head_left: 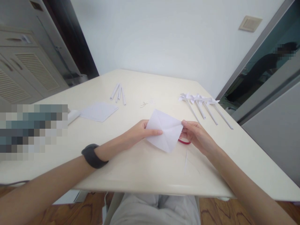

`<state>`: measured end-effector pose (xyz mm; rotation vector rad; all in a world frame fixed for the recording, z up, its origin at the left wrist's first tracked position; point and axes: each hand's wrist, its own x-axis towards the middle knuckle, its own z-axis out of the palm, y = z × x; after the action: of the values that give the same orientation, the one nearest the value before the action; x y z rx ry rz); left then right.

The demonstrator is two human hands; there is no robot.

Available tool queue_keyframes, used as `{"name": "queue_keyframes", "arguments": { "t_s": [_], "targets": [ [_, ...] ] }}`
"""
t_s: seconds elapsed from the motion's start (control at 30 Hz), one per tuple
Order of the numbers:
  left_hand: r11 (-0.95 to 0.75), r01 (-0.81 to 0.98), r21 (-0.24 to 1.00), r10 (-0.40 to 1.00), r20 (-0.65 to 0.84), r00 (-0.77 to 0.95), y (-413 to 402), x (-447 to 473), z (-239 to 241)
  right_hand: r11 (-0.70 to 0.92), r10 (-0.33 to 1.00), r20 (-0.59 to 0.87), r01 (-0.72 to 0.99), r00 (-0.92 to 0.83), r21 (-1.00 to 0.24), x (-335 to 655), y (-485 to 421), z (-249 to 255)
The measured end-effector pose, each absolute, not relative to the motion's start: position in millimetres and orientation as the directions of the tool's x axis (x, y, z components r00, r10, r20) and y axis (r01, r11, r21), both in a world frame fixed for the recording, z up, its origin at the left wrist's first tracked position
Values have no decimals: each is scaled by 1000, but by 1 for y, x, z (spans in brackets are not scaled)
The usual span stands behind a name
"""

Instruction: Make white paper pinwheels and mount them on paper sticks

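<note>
Holding the paper square [167, 135] up between them over the table [140, 175], both hands are gripping it: the left hand [138, 130] is laying its thumb across the face, fingers mostly hidden behind, while the right hand [196, 132] is pinching the right corner. Risk, judged: creases are crossing near the square's middle, so uneven pull at that corner could be tearing the thin sheet or skewing a fold; a slack left thumb could be letting it swivel. Below the square's right edge, a red loop [184, 142], possibly a scissors handle, is sitting by the right fingers; cannot tell whether they are touching it. Lowering the square there could be snagging its edge. On the square's near right side, a thin white strip [186, 158] is lying where the right forearm could be sweeping it off. Beyond the square, small pale bits [144, 104] are lying loose, easily scattered. Farther left, rolled paper tubes [119, 93] and flat paper sheets [99, 112] are resting clear of the square. Beyond its right corner, paper pinwheels [197, 99] are crowding the right hand's outward room; bumping them could be bending vanes.
</note>
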<state>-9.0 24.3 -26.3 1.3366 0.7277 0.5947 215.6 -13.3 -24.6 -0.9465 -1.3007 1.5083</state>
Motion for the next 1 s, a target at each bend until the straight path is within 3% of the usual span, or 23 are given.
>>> {"name": "queue_keyframes", "arguments": {
  "t_s": [0.07,0.13,0.2,0.27,0.33,0.4,0.53,0.73,0.83,1.0],
  "targets": [
    [106,17,994,784,-94,614,26,-10,-28,23,973,20,11,-231,-1000,216,-13,-25],
    [55,24,998,814,-59,578,27,-11,-29,120,988,86,283,-131,-952,216,-12,-26],
    [13,35,999,824,-30,565,28,-12,-29,209,977,192,575,-91,-791,218,-11,-30],
    [-11,29,1000,827,-7,562,30,-13,-28,268,959,240,753,-150,-601,221,-10,-34],
    [-23,17,1000,835,9,550,33,-15,-28,318,947,204,814,-249,-487,225,-9,-38],
    [-35,8,999,837,25,547,36,-17,-28,338,941,167,828,-294,-448,229,-8,-40],
    [-89,34,995,780,49,624,40,-23,-22,250,968,123,889,-219,-384,234,-7,-38],
    [-128,76,989,755,47,654,43,-33,-10,166,986,28,969,-163,-185,234,-10,-21],
    [-144,104,984,737,36,675,45,-37,-4,50,993,-85,959,-77,-280,244,-7,-9],
    [-139,150,979,739,2,674,47,-42,12,-181,915,-380,708,-133,-683,265,3,5]
  ]
}}
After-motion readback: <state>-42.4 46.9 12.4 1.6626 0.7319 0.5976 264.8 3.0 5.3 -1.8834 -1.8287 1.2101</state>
